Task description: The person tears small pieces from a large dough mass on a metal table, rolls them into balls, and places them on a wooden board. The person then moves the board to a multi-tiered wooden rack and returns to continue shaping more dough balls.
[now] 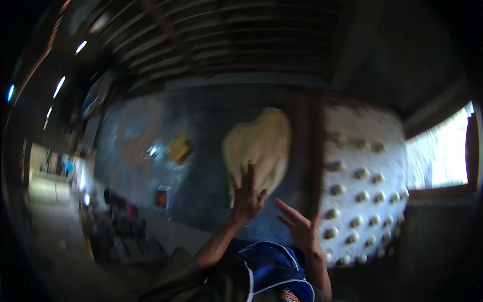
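A large, pale slab of dough (261, 141) lies on the dark work table (206, 116), its outline uneven and slightly blurred. At the dough's near edge is my left hand (247, 197), fingers spread, touching or just over it. My right hand (301, 229) is to the right and nearer to me, apart from the dough. Its fingers are stretched out and nothing shows in them. Right of it, several small round dough balls (362, 197) sit in rough rows on a whitish board (347, 121).
A yellow block-like thing (179, 149) lies on the table left of the dough, with a small dark box-shaped item (162, 197) nearer me. A dark raised edge (313, 151) divides table from board. Dark slats (226, 40) rise behind; a bright window (443, 151) is at right.
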Action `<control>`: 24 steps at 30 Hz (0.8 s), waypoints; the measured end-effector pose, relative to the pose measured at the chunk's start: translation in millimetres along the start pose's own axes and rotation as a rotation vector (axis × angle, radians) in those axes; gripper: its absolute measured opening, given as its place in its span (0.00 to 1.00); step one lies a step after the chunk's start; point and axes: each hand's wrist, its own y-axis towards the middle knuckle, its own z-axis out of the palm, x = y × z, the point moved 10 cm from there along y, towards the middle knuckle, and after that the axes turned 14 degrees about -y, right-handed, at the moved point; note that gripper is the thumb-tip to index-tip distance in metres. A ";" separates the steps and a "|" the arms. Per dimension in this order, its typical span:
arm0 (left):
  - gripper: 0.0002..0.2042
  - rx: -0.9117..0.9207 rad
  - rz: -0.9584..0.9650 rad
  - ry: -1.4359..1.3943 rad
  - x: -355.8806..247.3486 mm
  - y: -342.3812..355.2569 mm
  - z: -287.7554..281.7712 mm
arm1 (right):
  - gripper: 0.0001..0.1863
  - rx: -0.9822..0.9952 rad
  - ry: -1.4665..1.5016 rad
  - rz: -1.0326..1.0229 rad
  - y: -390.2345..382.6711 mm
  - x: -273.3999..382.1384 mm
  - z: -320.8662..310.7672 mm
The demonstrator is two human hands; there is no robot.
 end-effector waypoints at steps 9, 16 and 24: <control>0.34 -0.423 -0.070 0.157 157.7 13.2 -193.8 | 0.53 -0.226 -0.190 -0.025 -14.4 -5.2 -11.6; 0.37 -0.419 -0.227 0.285 289.7 30.1 -252.2 | 0.53 -0.252 -0.178 -0.106 6.2 -10.3 45.0; 0.37 -0.161 0.089 -0.932 34.1 -98.0 -129.1 | 0.56 -0.259 -0.057 -0.060 98.9 -106.0 179.0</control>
